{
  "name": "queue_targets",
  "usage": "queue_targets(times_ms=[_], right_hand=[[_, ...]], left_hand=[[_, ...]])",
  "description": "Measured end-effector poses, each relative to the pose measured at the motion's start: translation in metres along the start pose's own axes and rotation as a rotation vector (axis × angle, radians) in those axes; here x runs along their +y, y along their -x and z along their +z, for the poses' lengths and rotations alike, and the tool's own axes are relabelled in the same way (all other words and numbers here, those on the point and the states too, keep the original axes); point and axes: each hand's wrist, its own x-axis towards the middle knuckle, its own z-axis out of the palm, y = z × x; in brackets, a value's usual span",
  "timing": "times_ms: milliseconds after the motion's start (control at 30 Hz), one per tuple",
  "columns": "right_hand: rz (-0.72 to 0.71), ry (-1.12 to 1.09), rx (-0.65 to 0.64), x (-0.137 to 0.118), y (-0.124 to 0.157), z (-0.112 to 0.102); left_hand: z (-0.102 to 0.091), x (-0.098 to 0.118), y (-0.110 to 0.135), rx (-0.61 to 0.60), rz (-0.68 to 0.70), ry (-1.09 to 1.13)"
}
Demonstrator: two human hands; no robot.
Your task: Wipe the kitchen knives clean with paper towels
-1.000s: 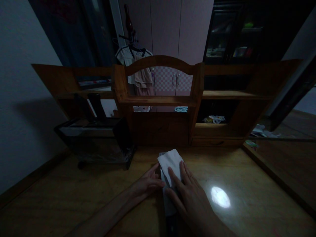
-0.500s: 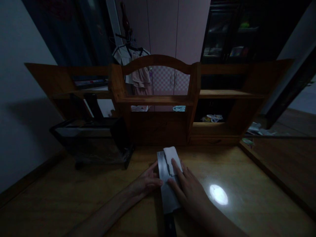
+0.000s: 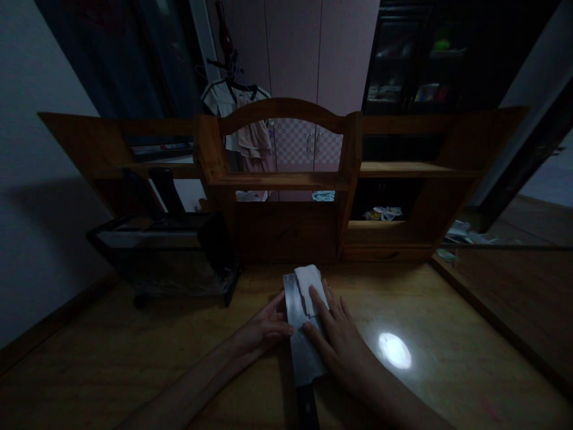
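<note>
A cleaver with a broad grey blade and a black handle points away from me, its handle toward the bottom edge. My left hand grips the blade's left edge, thumb on the upper face and fingers partly hidden beneath. On the right, my right hand presses a folded white tissue against the far part of the blade. Its index finger lies on the tissue, the thumb rests at the blade's face, and the other fingers extend past the right edge.
A black knife holder with dark-handled knives stands at the left of the wooden table. Behind the cleaver rises a wooden shelf unit. A bright light reflection shows on the tabletop to the right.
The right hand's outer fingers have spread a little and reach slightly farther forward beside the tissue. The left hand keeps its hold on the blade. The view has shifted slightly.
</note>
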Motion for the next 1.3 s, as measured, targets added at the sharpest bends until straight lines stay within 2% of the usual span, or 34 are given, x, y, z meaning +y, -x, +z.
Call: queue_targets(times_ms=[200,467,600,733,800,900,1067,1133,1300], right_hand=[[0.004,-0.057,0.025,0.005,0.0,0.003],[-0.018,-0.014,0.064,0.005,-0.001,0.002],[-0.126,0.045,0.079,-0.002,-0.001,-0.004],[-0.297,0.081,-0.053,-0.018,0.003,-0.01],[-0.335,0.082,-0.103,-0.023,0.004,-0.013],[-0.288,0.094,-0.085,-0.02,0.001,-0.015],[-0.167,0.107,0.013,0.0,-0.012,-0.021],[-0.19,0.086,0.019,0.0,-0.015,-0.023],[-0.327,0.03,-0.078,-0.017,-0.014,-0.025]], left_hand=[[0.0,0.0,0.001,0.016,-0.02,-0.03],[0.005,0.003,0.001,0.012,0.002,-0.015],[0.006,0.004,0.002,0.021,-0.008,-0.027],[0.006,0.001,0.001,0.059,0.022,-0.001],[0.007,0.0,0.001,0.078,0.043,0.013],[0.006,0.001,0.0,0.062,0.034,0.002],[0.002,-0.001,-0.002,-0.021,0.015,-0.043],[0.002,-0.005,-0.004,-0.041,0.037,-0.051],[0.007,-0.011,-0.004,-0.046,0.097,-0.078]])
